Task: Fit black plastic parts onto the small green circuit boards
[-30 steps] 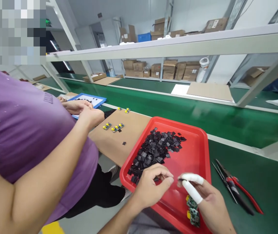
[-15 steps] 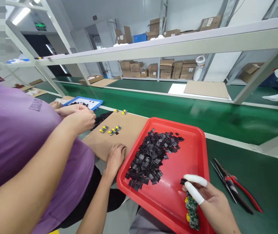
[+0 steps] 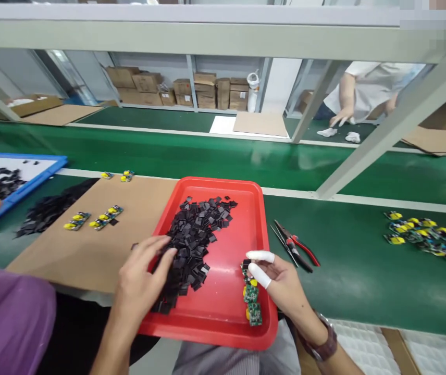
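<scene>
black piece [image 3: 247,264] sits at the right grip [image 3: 285,287], apparently between white-capped fingertips [image 3: 260,275]

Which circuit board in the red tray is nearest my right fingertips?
The farthest board in the row of three, beside the white-capped fingertips of your right hand; the middle board and closest board lie nearer you.

Left forearm [image 3: 115,333] angled up from bottom edge, left hand [image 3: 140,273] palm down, fingers bent, thumb and index apart, tips aimed inward, right forearm [image 3: 344,359] slanted from lower right, right hand [image 3: 287,289] turned inward, white-covered thumb [image 3: 259,274] and index [image 3: 261,255] pinched close.
</scene>
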Motion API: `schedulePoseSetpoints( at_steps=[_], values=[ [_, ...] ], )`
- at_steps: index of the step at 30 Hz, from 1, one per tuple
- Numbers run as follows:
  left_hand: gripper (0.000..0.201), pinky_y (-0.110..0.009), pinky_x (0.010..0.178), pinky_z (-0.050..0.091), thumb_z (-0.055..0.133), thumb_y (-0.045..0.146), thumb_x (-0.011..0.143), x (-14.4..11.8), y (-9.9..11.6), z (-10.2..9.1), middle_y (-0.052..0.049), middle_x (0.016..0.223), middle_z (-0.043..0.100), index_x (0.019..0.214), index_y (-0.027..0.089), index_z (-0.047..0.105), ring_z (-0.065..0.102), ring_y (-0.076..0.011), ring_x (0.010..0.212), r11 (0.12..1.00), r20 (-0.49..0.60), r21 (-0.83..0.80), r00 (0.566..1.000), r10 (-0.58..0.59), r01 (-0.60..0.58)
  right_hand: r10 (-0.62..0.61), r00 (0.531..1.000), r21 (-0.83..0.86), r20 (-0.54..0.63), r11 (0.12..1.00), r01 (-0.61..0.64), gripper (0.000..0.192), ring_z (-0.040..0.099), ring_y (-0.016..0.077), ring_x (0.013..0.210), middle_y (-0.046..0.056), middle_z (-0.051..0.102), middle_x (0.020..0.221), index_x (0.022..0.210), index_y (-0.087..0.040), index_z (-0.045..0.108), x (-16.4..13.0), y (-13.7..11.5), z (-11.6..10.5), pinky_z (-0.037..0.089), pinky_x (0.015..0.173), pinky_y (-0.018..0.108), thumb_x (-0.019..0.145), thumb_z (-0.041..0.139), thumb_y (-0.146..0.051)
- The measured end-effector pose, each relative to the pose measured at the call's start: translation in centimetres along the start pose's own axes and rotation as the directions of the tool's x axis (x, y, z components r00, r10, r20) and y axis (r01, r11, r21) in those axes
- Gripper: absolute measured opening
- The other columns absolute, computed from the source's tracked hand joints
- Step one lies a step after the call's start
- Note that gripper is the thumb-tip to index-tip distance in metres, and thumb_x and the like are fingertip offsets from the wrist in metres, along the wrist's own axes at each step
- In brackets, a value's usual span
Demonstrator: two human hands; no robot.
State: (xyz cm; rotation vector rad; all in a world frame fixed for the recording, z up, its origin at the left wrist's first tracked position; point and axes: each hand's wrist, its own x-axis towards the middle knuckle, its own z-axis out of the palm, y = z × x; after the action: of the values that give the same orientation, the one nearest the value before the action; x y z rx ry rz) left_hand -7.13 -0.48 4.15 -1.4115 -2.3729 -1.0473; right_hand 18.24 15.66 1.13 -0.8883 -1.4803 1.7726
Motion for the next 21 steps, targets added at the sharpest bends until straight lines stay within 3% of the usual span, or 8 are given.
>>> schedulePoseSetpoints(
  at_steps=[2, 5, 7, 8, 11, 14, 19, 21],
  values=[
    [0.026, -0.039, 0.103, 0.055, 0.063, 0.036, 0.098, -0.9, 3.5, 1.4, -0.008, 0.123, 0.072, 0.120, 0.024, 0.070, 0.070, -0.0247, 0.112, 0.990, 0.157, -0.096, 0.981, 0.115, -0.101, -0.003, 1.000, 0.016, -0.007, 1.000, 0.003, 0.036, 0.075, 0.0210, 0.074, 0.008, 0.078, 0.087, 0.095, -0.020, 0.077, 0.1, 0.0, -0.4, 0.064, 0.071, 0.033, 0.076, 0.085, -0.049],
    [0.030, -0.042, 0.101, 0.058, 0.059, 0.032, 0.100, -2.3, 7.7, 3.6, -0.009, 0.127, 0.071, 0.129, 0.024, 0.066, 0.068, -0.0258, 0.117, 0.965, 0.446, -0.170, 0.858, 0.254, -0.198, -0.034, 0.999, -0.006, -0.028, 0.999, 0.034, 0.033, 0.074, 0.0203, 0.077, 0.008, 0.078, 0.090, 0.089, -0.019, 0.075, 0.1, -0.2, -1.3, 0.064, 0.073, 0.032, 0.076, 0.084, -0.048],
    [0.036, -0.045, 0.100, 0.059, 0.060, 0.032, 0.100, -3.1, 9.4, 4.9, -0.010, 0.130, 0.070, 0.135, 0.024, 0.062, 0.068, -0.0283, 0.118, 0.959, 0.538, -0.198, 0.796, 0.279, -0.202, -0.054, 0.998, -0.027, -0.043, 0.998, 0.053, 0.031, 0.074, 0.0197, 0.077, 0.008, 0.078, 0.091, 0.089, -0.019, 0.075, 0.0, -0.3, -1.9, 0.064, 0.072, 0.031, 0.078, 0.083, -0.047],
    [0.039, -0.047, 0.100, 0.059, 0.060, 0.032, 0.100, -3.3, 9.9, 5.4, -0.011, 0.131, 0.070, 0.137, 0.024, 0.060, 0.068, -0.0293, 0.119, 0.959, 0.547, -0.209, 0.790, 0.276, -0.191, -0.057, 0.997, -0.028, -0.050, 0.998, 0.055, 0.030, 0.074, 0.0195, 0.077, 0.008, 0.078, 0.091, 0.089, -0.019, 0.074, -0.2, -0.3, -2.2, 0.064, 0.072, 0.031, 0.078, 0.082, -0.047],
    [0.041, -0.048, 0.103, 0.057, 0.059, 0.030, 0.100, -3.3, 10.8, 6.2, -0.012, 0.134, 0.068, 0.142, 0.026, 0.057, 0.066, -0.0291, 0.123, 0.956, 0.484, -0.269, 0.842, 0.240, -0.118, -0.034, 0.998, -0.008, -0.056, 0.999, 0.033, 0.027, 0.073, 0.0191, 0.075, 0.007, 0.078, 0.089, 0.095, -0.019, 0.076, -0.6, -0.3, -3.0, 0.064, 0.073, 0.032, 0.081, 0.081, -0.041],
    [0.037, -0.039, 0.098, 0.059, 0.060, 0.028, 0.100, -2.6, 11.6, 6.0, -0.008, 0.124, 0.072, 0.138, 0.027, 0.060, 0.071, -0.0229, 0.111, 0.914, 0.423, -0.405, 0.887, 0.188, 0.000, -0.053, 0.998, 0.025, -0.020, 0.998, 0.053, 0.021, 0.073, 0.0187, 0.076, 0.007, 0.077, 0.090, 0.099, -0.020, 0.077, -0.9, -0.4, -3.2, 0.064, 0.075, 0.033, 0.084, 0.077, -0.034],
    [0.022, -0.028, 0.083, 0.061, 0.066, 0.024, 0.096, -1.6, 13.0, 6.1, -0.002, 0.101, 0.078, 0.117, 0.028, 0.073, 0.074, -0.0166, 0.089, 0.824, 0.444, -0.533, 0.893, 0.078, 0.194, -0.262, 0.959, -0.056, 0.108, 0.962, 0.269, 0.019, 0.072, 0.0196, 0.088, 0.007, 0.074, 0.097, 0.107, -0.023, 0.079, -1.3, -0.8, -2.6, 0.060, 0.082, 0.033, 0.093, 0.066, -0.022],
    [0.014, -0.026, 0.077, 0.062, 0.068, 0.024, 0.093, -1.6, 13.3, 6.4, -0.001, 0.091, 0.078, 0.104, 0.025, 0.077, 0.074, -0.0162, 0.081, 0.768, 0.450, -0.571, 0.893, -0.002, 0.290, -0.282, 0.954, -0.084, 0.104, 0.953, 0.291, 0.024, 0.071, 0.0192, 0.089, 0.006, 0.073, 0.098, 0.114, -0.024, 0.076, -1.6, -0.6, -2.2, 0.059, 0.084, 0.033, 0.093, 0.065, -0.019]
  ],
)
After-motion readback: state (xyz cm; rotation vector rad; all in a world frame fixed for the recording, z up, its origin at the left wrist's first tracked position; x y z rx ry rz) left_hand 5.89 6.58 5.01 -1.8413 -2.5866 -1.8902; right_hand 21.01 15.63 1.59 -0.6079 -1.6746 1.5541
